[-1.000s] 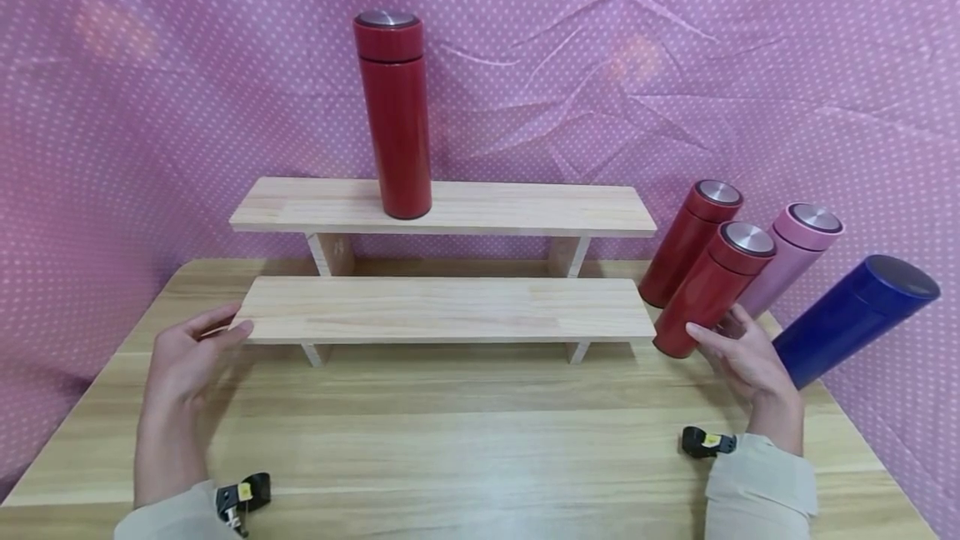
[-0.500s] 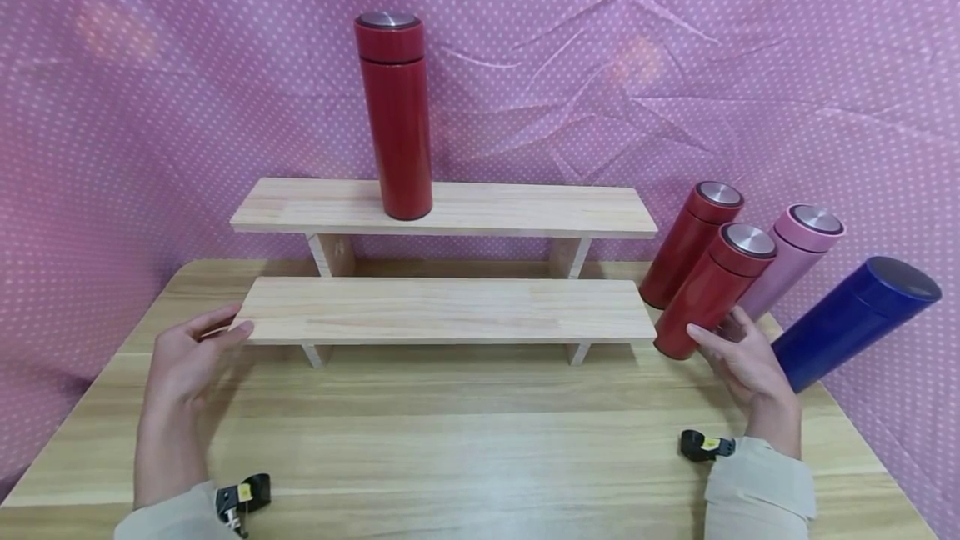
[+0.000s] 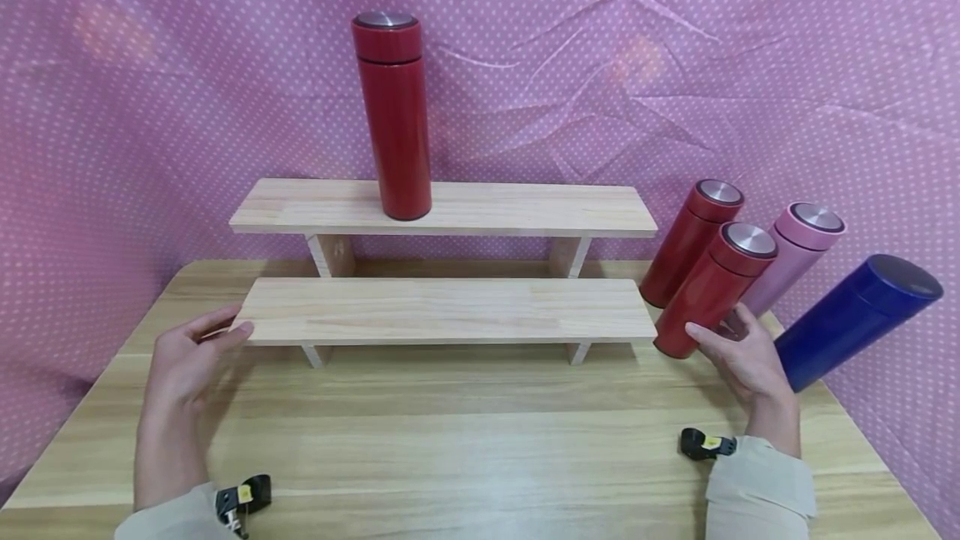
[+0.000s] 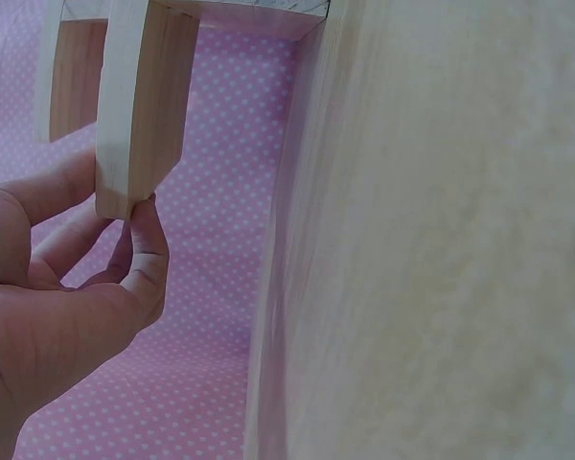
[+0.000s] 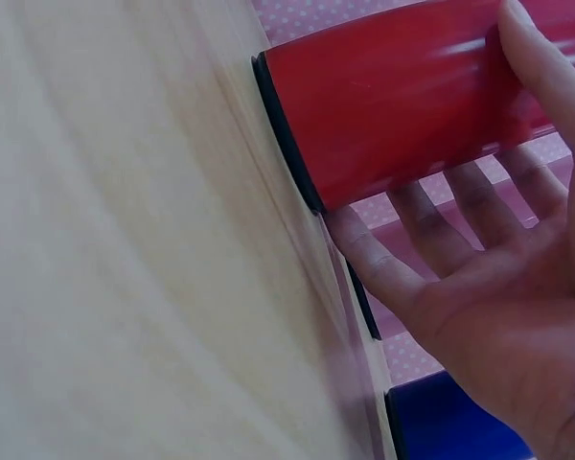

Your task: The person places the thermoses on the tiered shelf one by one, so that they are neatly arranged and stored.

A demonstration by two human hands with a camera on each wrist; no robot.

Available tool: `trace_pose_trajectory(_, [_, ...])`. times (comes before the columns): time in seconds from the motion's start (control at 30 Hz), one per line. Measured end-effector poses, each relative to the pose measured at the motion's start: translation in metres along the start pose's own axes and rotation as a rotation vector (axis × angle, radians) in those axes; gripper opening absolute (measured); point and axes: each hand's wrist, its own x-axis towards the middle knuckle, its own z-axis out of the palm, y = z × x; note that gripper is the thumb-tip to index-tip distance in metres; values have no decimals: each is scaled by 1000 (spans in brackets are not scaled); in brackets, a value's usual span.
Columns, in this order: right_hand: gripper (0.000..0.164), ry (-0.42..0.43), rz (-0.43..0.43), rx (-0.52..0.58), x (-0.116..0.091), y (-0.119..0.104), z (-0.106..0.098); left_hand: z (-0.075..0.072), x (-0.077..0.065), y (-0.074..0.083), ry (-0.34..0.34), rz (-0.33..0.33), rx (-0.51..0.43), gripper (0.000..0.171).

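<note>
My left hand (image 3: pixel 183 352) pinches the left end of the lower shelf board (image 3: pixel 442 311) between thumb and fingers. The left wrist view shows its fingertips (image 4: pixel 149 216) at the end of that board (image 4: pixel 117 125). On the right, my right hand (image 3: pixel 746 352) holds the lower part of the front red thermos (image 3: pixel 701 298), thumb on the near side and fingers behind. This thermos (image 5: pixel 393 96) stands on its black base at the table surface. Close behind it are a second red thermos (image 3: pixel 686 248) and a pink thermos (image 3: pixel 783 261).
A blue thermos (image 3: pixel 851 327) stands right of my right hand, near the table's right edge. Another red thermos (image 3: pixel 397 123) stands upright on the raised back shelf board (image 3: pixel 532 202). Pink dotted cloth (image 3: pixel 562 40) hangs behind the wooden table (image 3: pixel 450 457).
</note>
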Motion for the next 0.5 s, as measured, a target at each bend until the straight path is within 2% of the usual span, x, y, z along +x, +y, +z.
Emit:
trace_pose_trajectory(0.27, [63, 31, -57, 1, -1, -3, 4, 0, -1, -1, 4, 10, 46, 66])
trace_pose_trajectory(0.47, [51, 122, -180, -133, 0, -9, 4, 1, -4, -2, 8, 15, 45, 66])
trace_pose_trajectory(0.5, [49, 126, -193, -129, 0, -10, 4, 1, -4, -2, 10, 13, 44, 66])
